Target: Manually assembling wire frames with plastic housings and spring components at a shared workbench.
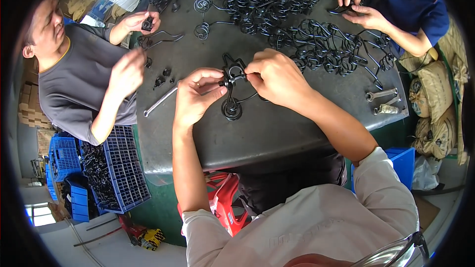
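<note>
In the head view, a black bent-wire part [228, 83] is held over the table [277, 126], just above the frame's centre, clamped by the fingers of the left hand [192, 96] and right hand [277, 75]. Similar wire parts [272, 0] are heaped at upper centre; a wrench [159, 102] is laid at centre left.
</note>
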The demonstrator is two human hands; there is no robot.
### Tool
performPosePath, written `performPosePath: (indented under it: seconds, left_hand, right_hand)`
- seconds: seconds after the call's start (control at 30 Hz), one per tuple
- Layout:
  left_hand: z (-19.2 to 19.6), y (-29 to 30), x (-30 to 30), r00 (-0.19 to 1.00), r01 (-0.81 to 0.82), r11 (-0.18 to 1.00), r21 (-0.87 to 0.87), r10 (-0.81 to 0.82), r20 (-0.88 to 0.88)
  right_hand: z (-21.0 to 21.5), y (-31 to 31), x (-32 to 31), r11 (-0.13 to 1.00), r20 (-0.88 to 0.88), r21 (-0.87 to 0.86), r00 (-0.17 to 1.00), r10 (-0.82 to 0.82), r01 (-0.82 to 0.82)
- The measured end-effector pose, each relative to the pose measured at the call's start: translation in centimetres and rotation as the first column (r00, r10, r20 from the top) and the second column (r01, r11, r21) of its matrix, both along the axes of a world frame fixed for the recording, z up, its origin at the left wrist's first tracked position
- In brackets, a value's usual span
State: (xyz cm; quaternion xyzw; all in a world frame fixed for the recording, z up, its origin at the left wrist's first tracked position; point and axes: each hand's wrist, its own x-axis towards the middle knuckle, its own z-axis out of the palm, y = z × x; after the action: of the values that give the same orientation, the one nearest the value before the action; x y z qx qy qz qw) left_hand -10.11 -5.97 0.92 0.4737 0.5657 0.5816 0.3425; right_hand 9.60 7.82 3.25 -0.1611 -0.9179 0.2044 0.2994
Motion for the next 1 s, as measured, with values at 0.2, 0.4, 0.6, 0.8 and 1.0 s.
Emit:
performPosePath:
  seconds: [0.2,0.4,0.6,0.8,1.0]
  left_hand:
    - [-0.1,-0.1,-0.1,0.994,-0.016,0.998,-0.057,0.009,-0.105]
    - [0.2,-0.3,-0.1,0.99,-0.012,0.997,-0.075,0.001,-0.141]
    - [0.0,-0.1,0.8,0.998,-0.015,0.998,-0.065,0.011,-0.06]
    - [0.3,1.6,1.7,0.848,-0.088,0.988,0.125,0.141,-0.512]
    - [0.0,2.0,2.6,0.919,-0.086,0.994,0.069,0.105,-0.379]
  right_hand:
    - [-0.2,-0.1,-0.1,1.0,-0.042,0.004,0.999,-0.009,0.01]
    - [-0.6,0.1,-0.3,0.998,-0.045,-0.061,0.999,-0.009,0.006]
    - [-0.6,0.2,-0.5,0.987,-0.047,-0.161,0.999,-0.013,0.005]
    - [-0.4,0.1,-0.5,0.988,-0.057,-0.154,0.998,-0.011,0.002]
    - [-0.5,0.1,-0.4,0.993,-0.085,-0.114,0.996,-0.004,-0.005]
